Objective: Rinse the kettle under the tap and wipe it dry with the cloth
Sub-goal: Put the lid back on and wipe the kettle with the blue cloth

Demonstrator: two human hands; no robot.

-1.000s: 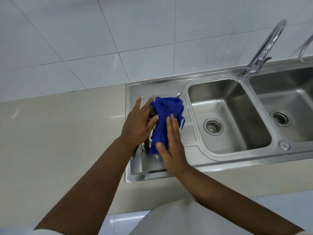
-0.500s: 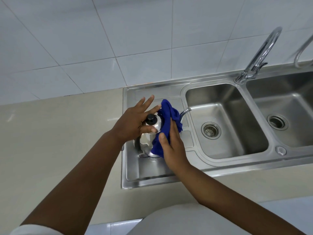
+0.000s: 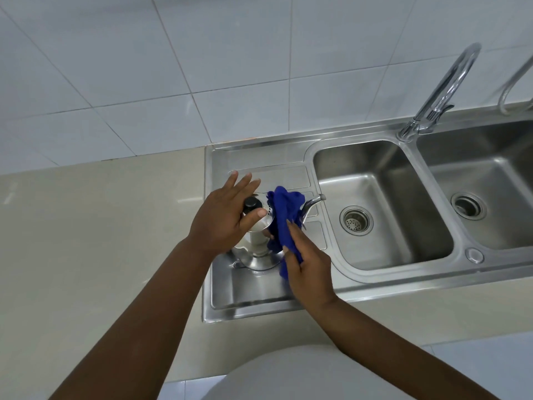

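Observation:
A shiny steel kettle (image 3: 256, 246) with a black lid knob and a curved spout stands upright on the sink's drainboard (image 3: 248, 293). My left hand (image 3: 222, 217) rests on its top and left side, thumb across the lid, fingers stretched out. My right hand (image 3: 308, 264) presses a bunched blue cloth (image 3: 284, 217) against the kettle's right side, just behind the spout. The cloth hides much of that side. The curved chrome tap (image 3: 441, 90) stands at the back, between the two basins, with no water running.
Two steel basins lie to the right, the near one (image 3: 383, 203) and a second one (image 3: 490, 180), each with a drain. A beige counter (image 3: 101, 241) stretches left of the sink. White wall tiles rise behind. A second hose or spout shows at the far right edge.
The cloth has slid off the kettle's top to its right side, uncovering the lid knob and spout. My left hand has shifted onto the lid with fingers spread.

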